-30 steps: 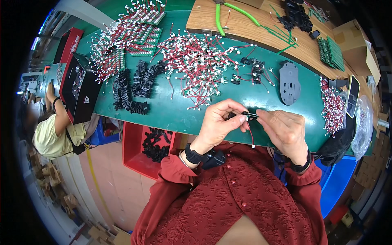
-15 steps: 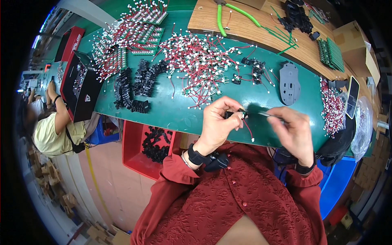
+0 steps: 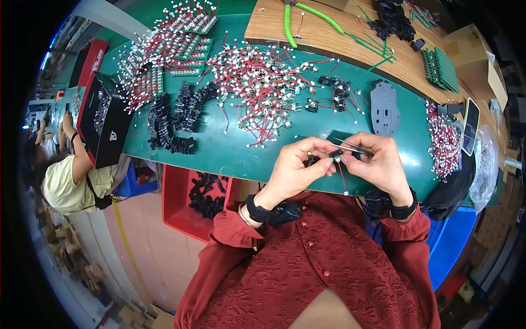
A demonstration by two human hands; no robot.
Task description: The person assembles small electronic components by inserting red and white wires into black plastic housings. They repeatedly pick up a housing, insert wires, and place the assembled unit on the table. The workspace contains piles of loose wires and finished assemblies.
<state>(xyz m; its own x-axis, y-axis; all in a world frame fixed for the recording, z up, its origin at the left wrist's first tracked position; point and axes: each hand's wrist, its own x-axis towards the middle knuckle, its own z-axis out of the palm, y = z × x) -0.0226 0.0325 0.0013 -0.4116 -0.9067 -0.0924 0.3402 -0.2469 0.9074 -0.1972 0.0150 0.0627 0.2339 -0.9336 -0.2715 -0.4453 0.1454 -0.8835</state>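
Observation:
My left hand (image 3: 293,169) pinches a small black plastic part (image 3: 312,160) between thumb and fingers. A short red wire (image 3: 343,176) hangs from this piece and ends in a white connector (image 3: 346,193). In my right hand (image 3: 384,164) is a pair of metal tweezers (image 3: 353,147), pointing left over the left fingertips. Both hands meet above the near edge of the green table, and the fingers partly hide the part. Beyond them lies a pile of wired connectors (image 3: 257,82), with rows of black plastic parts (image 3: 160,123) to its left.
A grey mouse-shaped shell (image 3: 384,107) lies beyond my right hand. Green-handled pliers (image 3: 289,27) rest on the wooden board (image 3: 268,24). Wired circuit panels (image 3: 189,55) stand far left, near a black box (image 3: 104,129). Below the table edge is a red bin (image 3: 175,205). A person (image 3: 71,175) sits at left.
My right hand has moved left with the tweezers, bringing them up to the part in my left hand. The left hand has shifted slightly and still holds the part.

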